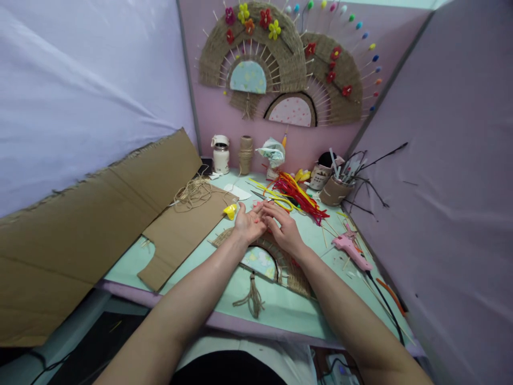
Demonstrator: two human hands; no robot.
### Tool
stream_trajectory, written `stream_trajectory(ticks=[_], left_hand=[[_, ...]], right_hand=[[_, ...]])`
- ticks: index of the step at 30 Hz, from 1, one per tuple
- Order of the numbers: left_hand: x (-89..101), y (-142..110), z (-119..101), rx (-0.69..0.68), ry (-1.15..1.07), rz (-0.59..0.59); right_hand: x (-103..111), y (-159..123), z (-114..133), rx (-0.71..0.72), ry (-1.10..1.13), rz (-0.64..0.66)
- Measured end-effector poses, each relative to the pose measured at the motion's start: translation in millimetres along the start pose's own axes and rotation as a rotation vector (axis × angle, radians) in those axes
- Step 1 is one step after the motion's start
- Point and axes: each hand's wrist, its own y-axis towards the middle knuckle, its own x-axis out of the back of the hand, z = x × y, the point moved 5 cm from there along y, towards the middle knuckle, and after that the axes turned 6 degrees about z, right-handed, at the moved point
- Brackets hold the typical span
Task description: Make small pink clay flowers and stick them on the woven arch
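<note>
Over a half-round twine-woven fan [297,275], my left hand [249,224] is turned palm up with its thumb out and fingers stretched. My right hand [285,231] lies across it, its loosely bent fingers meeting the left fingers and palm. Small pinkish-red bits show around the fingertips, too small to name. The fan's pale floral centre [261,262] and twine tassel [253,299] show below the hands, which cover part of its upper side. Just beyond the fingertips lie yellow-handled scissors [282,201]. A yellow piece [230,211] sits near my left thumb.
Cardboard sheets [192,230] fill the left side, with loose twine [194,193] on top. Red and yellow fuzzy stems [300,195] lie behind the hands. A pink glue gun [352,251] with its cord is at right. A jar [220,155] and twine spool [246,155] stand behind.
</note>
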Motion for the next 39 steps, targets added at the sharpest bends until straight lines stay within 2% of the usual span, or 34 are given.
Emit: stream_trajectory(ticks=[4, 11, 14, 17, 21, 25, 28, 30, 33, 36, 39], left_hand=[[-1.9, -3, -4, -0.05, 0.026, 0.019], [-2.3, -5, -2, -0.026, 0.029, 0.0], [-4.5, -7, -5, -0.035, 0.015, 0.019], [-7.5, -8, -1, 0.013, 0.003, 0.047], [-8.9, -8, 2, 0.041, 0.001, 0.044], [-8.6, -9, -4, -0.014, -0.012, 0.035], [-9.3, -8, -1, 0.026, -0.019, 0.069], [-8.7, -7, 2, 0.053, -0.012, 0.073], [-6.5, -7, -1, 0.016, -0.008, 0.036], [-8.1, -9, -4, -0.015, -0.023, 0.036], [-11.1, -10, 1, 0.031, -0.029, 0.055]], right_hand=[[-9, 0, 8, 0.138, -0.194, 0.085], [-18, -4, 14, 0.175, -0.326, 0.202], [-14, -3, 12, 0.145, -0.349, 0.167], [-13, -3, 8, 0.092, -0.368, 0.159], [-14, -3, 8, 0.114, -0.33, 0.202], [-11, -2, 8, 0.106, -0.319, 0.168], [-11, -2, 8, 0.082, -0.339, 0.181], [-13, -3, 9, 0.104, -0.34, 0.208], [-14, -4, 10, 0.155, -0.328, 0.206], [-11, -3, 6, 0.118, -0.337, 0.154], [-12, -3, 4, 0.081, -0.337, 0.164]])
